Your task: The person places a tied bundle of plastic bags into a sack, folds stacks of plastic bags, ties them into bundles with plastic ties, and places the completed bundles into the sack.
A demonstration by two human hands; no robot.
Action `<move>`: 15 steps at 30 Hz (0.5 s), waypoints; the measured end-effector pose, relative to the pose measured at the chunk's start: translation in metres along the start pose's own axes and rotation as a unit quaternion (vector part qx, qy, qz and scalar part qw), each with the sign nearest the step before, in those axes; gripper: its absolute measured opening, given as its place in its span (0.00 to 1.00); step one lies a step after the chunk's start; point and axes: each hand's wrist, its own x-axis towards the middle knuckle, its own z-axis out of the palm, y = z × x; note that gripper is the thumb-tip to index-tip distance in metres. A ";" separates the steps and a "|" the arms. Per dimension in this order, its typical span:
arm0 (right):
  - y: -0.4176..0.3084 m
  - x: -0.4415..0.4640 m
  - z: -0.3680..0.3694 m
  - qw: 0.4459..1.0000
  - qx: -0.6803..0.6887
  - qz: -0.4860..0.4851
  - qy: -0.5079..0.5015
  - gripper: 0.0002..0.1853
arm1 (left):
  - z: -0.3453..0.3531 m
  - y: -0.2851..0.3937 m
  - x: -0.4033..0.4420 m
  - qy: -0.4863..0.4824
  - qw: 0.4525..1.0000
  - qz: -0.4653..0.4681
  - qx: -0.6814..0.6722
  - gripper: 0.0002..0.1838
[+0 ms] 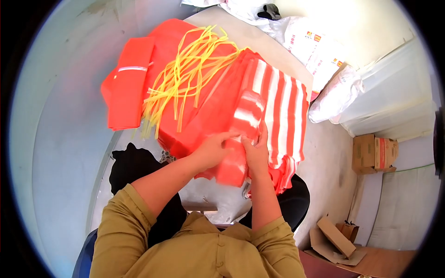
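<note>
Both hands are on a folded red and white striped bundle [248, 111] near the front edge of a table. My left hand [215, 149] grips its left side, fingers pressed against it. On its right side, my right hand [256, 150] holds it with the thumb on top. To the right lies a stack of red and white striped fabric [282, 109]. Red fabric [211, 113] spreads out to the left, with a heap of yellow strips [185, 69] across it. A folded red packet with a pale band [130, 88] lies at the far left.
White printed sacks [301, 41] stand behind the table [218, 21], one sack [336, 95] at its right. Cardboard boxes [374, 153] are stacked at the right wall. An opened carton [333, 241] sits at the lower right.
</note>
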 end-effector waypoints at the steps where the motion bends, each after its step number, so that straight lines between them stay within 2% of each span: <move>1: -0.002 0.000 0.001 1.000 0.012 0.007 -0.001 0.45 | 0.001 -0.004 0.001 0.005 1.000 0.006 -0.009 0.32; 5: 0.002 -0.003 0.003 0.994 0.101 0.011 0.029 0.42 | 0.002 -0.011 0.002 0.001 0.998 0.008 -0.055 0.32; 8: 0.002 0.000 -0.001 0.982 0.161 0.091 0.042 0.40 | 0.004 -0.015 0.002 0.009 0.994 0.011 -0.111 0.32; 11: -0.005 -0.002 0.000 0.994 0.033 0.103 0.032 0.38 | -0.001 -0.010 0.000 -0.017 0.997 0.020 -0.076 0.34; 14: -0.016 -0.005 0.002 0.987 0.091 0.125 0.035 0.38 | -0.008 0.001 -0.009 -0.030 0.999 0.021 0.001 0.36; 15: -0.018 -0.006 0.005 0.985 0.124 0.109 0.040 0.42 | -0.009 0.003 -0.010 -0.030 0.999 0.020 0.003 0.36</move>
